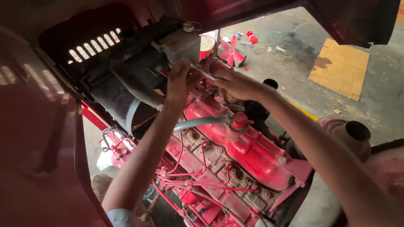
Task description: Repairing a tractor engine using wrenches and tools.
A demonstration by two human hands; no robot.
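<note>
A red engine [235,155] fills the middle of the view, with thin red pipes along its side and a red cap on top. My left hand [180,80] reaches up to the front of the engine and closes around one end of a thin metal rod-like tool [203,73]. My right hand [235,84] grips the other end of the same tool, just right of the left hand. Both hands sit below a grey tank [181,45] near the black radiator [126,63].
A raised red hood [38,138] frames the left and top. A grey hose [198,122] crosses the engine. On the concrete floor lie a red fan [231,52], a red bucket [207,45] and cardboard [340,68]. An open pipe end [357,131] stands at right.
</note>
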